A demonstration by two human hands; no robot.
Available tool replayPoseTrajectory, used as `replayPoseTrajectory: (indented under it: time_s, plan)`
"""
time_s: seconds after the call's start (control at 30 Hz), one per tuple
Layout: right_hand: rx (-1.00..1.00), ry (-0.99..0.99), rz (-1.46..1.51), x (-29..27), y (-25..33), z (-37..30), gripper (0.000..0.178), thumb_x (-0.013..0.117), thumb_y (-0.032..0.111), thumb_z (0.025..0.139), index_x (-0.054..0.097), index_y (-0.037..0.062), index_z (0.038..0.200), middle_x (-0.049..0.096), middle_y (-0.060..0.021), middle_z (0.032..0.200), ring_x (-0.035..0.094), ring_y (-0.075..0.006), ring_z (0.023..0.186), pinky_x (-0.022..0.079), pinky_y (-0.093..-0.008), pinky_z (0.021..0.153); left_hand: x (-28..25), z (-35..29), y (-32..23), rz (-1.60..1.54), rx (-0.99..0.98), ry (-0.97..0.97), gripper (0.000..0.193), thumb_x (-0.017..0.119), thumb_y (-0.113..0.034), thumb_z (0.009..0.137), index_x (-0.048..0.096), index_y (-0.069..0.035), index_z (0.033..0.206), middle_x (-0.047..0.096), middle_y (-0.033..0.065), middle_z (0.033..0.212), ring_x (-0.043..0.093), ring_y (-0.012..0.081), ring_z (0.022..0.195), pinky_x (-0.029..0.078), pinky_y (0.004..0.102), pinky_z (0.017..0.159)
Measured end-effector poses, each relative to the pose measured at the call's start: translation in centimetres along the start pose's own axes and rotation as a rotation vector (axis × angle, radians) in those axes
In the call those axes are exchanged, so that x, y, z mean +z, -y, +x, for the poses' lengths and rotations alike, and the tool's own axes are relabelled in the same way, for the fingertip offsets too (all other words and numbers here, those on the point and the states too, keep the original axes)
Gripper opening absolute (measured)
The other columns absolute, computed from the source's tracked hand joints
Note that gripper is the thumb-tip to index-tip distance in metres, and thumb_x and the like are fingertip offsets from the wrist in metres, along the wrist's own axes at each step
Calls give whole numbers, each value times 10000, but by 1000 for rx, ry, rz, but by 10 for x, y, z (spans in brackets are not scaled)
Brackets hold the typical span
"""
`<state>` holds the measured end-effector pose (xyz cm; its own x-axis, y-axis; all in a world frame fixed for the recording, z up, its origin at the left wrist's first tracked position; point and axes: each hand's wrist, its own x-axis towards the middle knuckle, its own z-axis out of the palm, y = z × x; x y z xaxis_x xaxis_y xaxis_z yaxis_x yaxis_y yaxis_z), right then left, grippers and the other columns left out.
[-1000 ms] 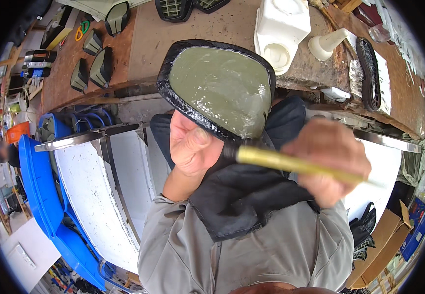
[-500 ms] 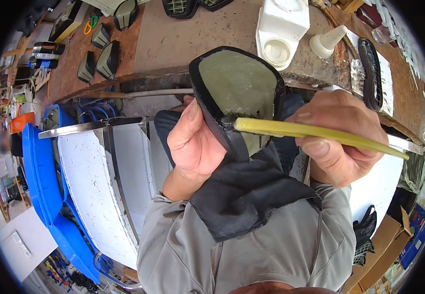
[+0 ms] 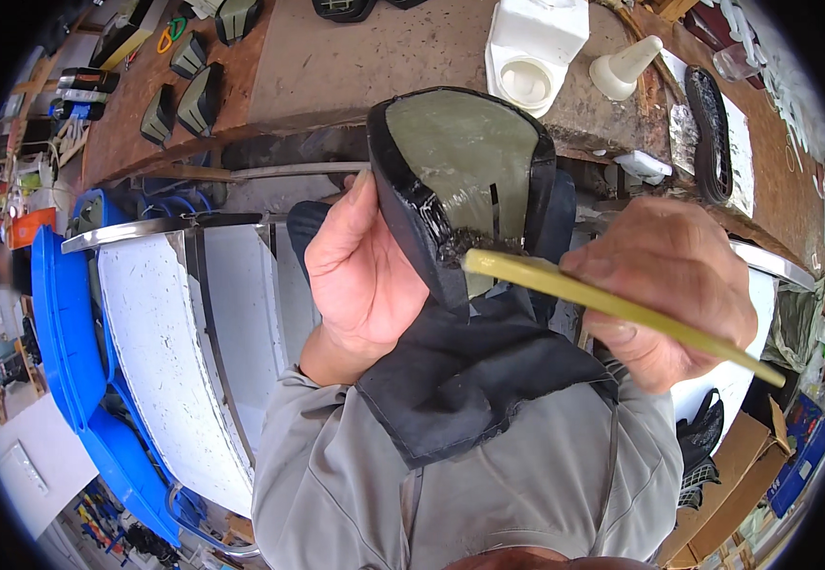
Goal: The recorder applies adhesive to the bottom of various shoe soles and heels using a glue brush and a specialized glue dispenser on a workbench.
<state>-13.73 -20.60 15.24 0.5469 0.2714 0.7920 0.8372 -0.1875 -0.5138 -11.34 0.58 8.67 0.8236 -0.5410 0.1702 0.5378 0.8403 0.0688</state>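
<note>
My left hand [image 3: 363,271] grips the left side of a thick black piece with an olive-green face [image 3: 460,142], which looks like a shoe sole. Its thumb lies along the black edge, and the other fingers are partly hidden behind. In my right hand [image 3: 669,290] is a brush [image 3: 612,302] with a pale yellow handle, pinched between thumb and fingers. The brush's dark bristles touch the lower left of the face, near the black rim. Glossy wet-looking streaks run up that side. A dark narrow slit shows in the face. Black cloth [image 3: 479,380] lies over my lap below.
Ahead stands a brown workbench [image 3: 355,66] with a white holder [image 3: 534,57], a white cone-shaped nozzle [image 3: 626,68] and a dark sole [image 3: 709,133]. Several similar small pieces [image 3: 201,100] sit at its left. Blue bins [image 3: 70,332] stand left; a cardboard box [image 3: 731,494] lies lower right.
The brush handle now slopes more steeply, with my right hand lower. Wet-looking streaks and the dark slit now show on the face. The whole view has shifted slightly.
</note>
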Motion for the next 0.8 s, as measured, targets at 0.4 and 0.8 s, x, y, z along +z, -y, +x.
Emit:
replayPoseTrajectory:
  time_s: [0.4,0.8]
  plan:
    - [178,-299,160,5,13,-12,217,584,122,845,570,-93,872,568,-169,675,531,-160,462,405,-260,411,8,1,5,-49,-11,42,395,353,-158,977,377,28,1324,443,186,1347,421,292,1263,306,470,1089]
    - [189,-404,305,1,19,-22,178,585,130,866,620,-41,830,601,-157,673,603,-170,524,478,-232,437,10,1,6,6,57,40,386,360,-167,977,403,19,1314,454,157,1348,406,286,1277,282,480,1094]
